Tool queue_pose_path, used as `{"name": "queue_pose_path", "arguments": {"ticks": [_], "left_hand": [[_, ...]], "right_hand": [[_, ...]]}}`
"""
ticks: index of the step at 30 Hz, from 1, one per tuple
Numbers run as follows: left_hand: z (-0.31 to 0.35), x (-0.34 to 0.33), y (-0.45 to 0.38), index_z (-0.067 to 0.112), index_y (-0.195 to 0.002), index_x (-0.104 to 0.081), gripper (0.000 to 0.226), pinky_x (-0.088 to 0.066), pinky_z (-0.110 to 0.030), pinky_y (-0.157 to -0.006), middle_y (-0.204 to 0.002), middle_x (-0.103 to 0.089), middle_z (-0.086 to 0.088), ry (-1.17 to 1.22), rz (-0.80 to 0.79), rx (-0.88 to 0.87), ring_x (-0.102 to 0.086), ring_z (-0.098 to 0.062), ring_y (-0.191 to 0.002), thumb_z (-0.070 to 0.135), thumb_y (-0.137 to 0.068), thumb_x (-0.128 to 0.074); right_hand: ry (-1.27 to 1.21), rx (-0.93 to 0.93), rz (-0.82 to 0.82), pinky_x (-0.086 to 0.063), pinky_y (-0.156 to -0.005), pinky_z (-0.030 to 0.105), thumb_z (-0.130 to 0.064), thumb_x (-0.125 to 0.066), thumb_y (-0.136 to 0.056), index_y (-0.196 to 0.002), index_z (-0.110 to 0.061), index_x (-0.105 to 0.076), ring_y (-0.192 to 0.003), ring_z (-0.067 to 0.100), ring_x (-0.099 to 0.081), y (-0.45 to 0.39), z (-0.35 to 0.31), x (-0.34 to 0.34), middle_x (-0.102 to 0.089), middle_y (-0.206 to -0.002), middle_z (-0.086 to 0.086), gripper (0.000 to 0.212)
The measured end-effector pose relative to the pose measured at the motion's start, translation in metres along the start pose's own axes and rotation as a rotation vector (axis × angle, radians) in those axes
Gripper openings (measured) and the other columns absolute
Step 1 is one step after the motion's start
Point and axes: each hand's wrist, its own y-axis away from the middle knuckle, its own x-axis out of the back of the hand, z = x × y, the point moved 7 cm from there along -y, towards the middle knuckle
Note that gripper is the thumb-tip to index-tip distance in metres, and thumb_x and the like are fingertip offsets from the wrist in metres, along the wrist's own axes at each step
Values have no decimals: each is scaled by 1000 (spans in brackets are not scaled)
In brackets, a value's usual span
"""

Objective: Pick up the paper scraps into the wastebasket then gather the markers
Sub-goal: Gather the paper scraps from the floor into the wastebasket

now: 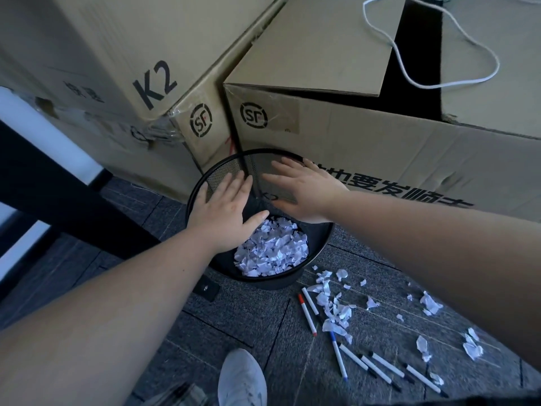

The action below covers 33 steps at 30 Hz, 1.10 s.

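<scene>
Wastebasket (307,276): part-filled with scraps; both grips released and empty over it, left hand (225,212), right hand (304,191). Loose scraps (333,312) lie on floor, right of basket, nearer my right hand. Markers (380,367) beyond them, long axes mostly diagonal.

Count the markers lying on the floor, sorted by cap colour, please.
Red marker: 1
Blue marker: 1
Black markers: 4
Marker of unclear colour: 1
Total: 7

Both hands flat, fingers spread — left hand (224,210); right hand (304,190)
</scene>
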Motion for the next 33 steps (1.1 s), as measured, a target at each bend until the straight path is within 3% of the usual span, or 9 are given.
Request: {"name": "queue_pose_path", "arguments": {"ticks": [11,18,25,33], "left_hand": [[63,57,-13,27,-146,10,75,-1,-45,-117,-156,14,9,-33,77,-125,13,-10,-143,68,-86,-11],[161,74,-17,25,-146,9,72,-1,-41,-118,-157,11,5,-18,112,-363,12,-11,-143,64,-90,-13],[244,15,-16,23,-147,7,71,-1,-37,-117,-157,10,4,-14,14,-558,11,-11,-143,61,-91,-16],[262,-102,-34,26,-145,14,71,0,-43,-116,-155,18,4,-44,-182,-530,13,-15,-143,63,-89,-10]], "right_hand": [[58,-26,45,-2,-118,41,-54,-31,-94,-147,-33,-14,-144,14,-4,61,45,32,-11,-157,-4,59],[76,-135,-18,-1,-117,40,-53,-27,-95,-148,-30,-10,-144,16,-4,141,102,19,-9,-157,-2,59],[-17,-212,-49,4,-114,37,-53,-26,-94,-147,-28,-12,-145,17,-6,199,142,-51,-10,-157,2,61],[-150,-320,-132,-7,-118,45,-65,-20,-86,-146,-32,-21,-144,19,-14,247,174,-169,-21,-155,1,68]]}}
